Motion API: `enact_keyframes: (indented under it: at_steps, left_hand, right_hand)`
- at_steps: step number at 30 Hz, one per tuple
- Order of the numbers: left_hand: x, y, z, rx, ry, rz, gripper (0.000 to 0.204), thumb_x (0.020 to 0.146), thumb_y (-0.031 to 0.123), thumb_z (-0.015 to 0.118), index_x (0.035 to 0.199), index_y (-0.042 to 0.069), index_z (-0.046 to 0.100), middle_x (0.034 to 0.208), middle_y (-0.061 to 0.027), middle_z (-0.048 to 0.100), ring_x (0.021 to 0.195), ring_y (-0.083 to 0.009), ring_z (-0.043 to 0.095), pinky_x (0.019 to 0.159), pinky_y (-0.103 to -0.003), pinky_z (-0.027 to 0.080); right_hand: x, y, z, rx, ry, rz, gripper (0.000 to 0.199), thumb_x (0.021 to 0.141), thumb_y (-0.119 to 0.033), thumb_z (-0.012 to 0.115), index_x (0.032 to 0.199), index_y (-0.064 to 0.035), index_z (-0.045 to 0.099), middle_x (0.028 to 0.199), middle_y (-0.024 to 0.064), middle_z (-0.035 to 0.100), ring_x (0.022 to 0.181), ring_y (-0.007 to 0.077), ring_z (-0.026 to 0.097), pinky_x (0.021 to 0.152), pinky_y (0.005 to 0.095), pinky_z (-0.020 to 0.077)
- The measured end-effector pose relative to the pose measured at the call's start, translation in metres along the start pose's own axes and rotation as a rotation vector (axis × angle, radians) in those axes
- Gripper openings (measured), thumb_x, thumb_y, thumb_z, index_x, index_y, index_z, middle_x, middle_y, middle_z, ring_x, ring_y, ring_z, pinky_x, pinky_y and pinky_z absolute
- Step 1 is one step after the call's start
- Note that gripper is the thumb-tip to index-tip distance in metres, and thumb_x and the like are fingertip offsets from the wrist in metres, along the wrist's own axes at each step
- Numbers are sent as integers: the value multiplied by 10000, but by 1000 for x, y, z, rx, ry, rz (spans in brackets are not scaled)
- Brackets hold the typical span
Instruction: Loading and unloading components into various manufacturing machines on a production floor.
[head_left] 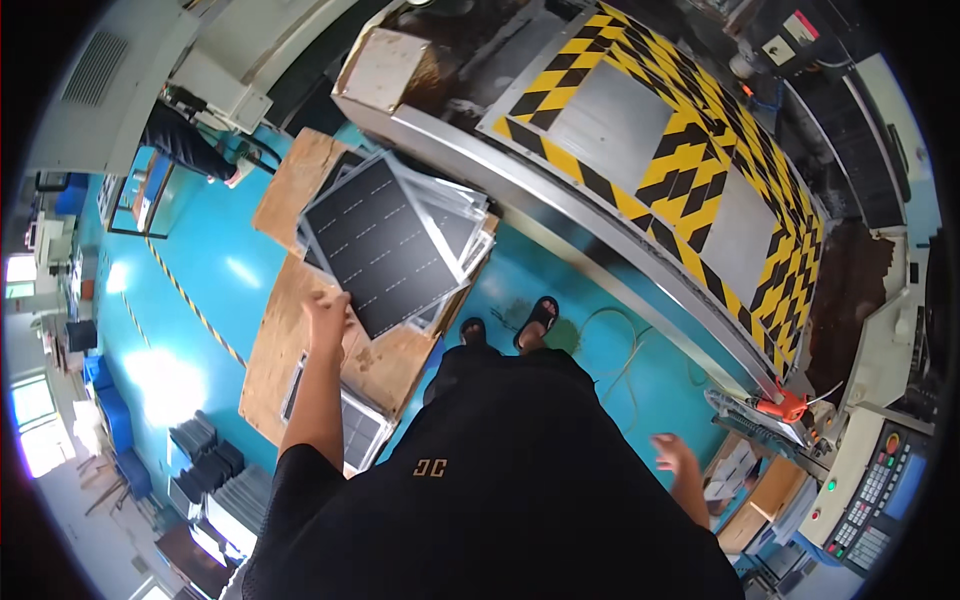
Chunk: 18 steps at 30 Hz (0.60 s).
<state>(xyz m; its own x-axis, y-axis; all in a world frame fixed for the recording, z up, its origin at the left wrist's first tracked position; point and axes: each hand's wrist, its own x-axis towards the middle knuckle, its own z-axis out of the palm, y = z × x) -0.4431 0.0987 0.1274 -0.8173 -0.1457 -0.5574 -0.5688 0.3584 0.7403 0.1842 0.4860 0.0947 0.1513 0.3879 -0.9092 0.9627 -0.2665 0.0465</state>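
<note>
A: ok so what's the left hand (328, 318) up to?

B: It's right by the lower-left edge of a dark panel (380, 245), the one with rows of pale dashes. Fingers look curled, thumb side nearest the panel. Can't honestly tell if it's pinching the edge or just sitting beside it.

A: And the panel's lying where?

B: On top of a messy stack of greyish, clear-edged sheets (467, 222), turned at an angle so their corners poke out. All of that is on a wooden tabletop (268, 362), to the left of the person's feet. There's a bare brown board (292, 185) by the far side of the stack, and a second bunch of framed sheets (362, 430) nearer the body, partly behind the forearm.

A: Right hand (674, 457)?

B: Way out on the other side, well apart from the panel. Fingers loosely spread, looks like nothing in it. It's nearest a wooden crate (765, 498), with an orange-red tool (785, 405) farther up and a keypad console (872, 500) off at the right.

A: And that big stripy thing?

B: Machine with a yellow-and-black taped cover (690, 180), up ahead across the blue floor (590, 290).
</note>
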Motion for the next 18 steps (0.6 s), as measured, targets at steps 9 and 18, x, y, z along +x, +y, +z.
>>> enact_keyframes:
  at_steps: [9, 18]
  left_hand:
    - [-2, -13, -41, -449, -678, 64, 306, 917, 122, 639, 1203, 76, 541, 1070, -46, 641, 944, -148, 638, 823, -312, 549]
    - [-89, 27, -32, -602, -879, 217, 386, 931, 55, 583, 1307, 13, 504, 1182, -74, 648, 1058, -177, 642, 922, -323, 525]
  right_hand:
    - [-108, -314, 128, -562, 33, -1137, 427, 917, -382, 594, 1211, -73, 614, 1172, 219, 640, 1093, 376, 609, 913, 419, 495]
    - [-225, -410, 121, 207, -564, -1278, 400, 965, -238, 578, 1335, -103, 506, 1090, 96, 671, 935, 187, 648, 726, 362, 554]
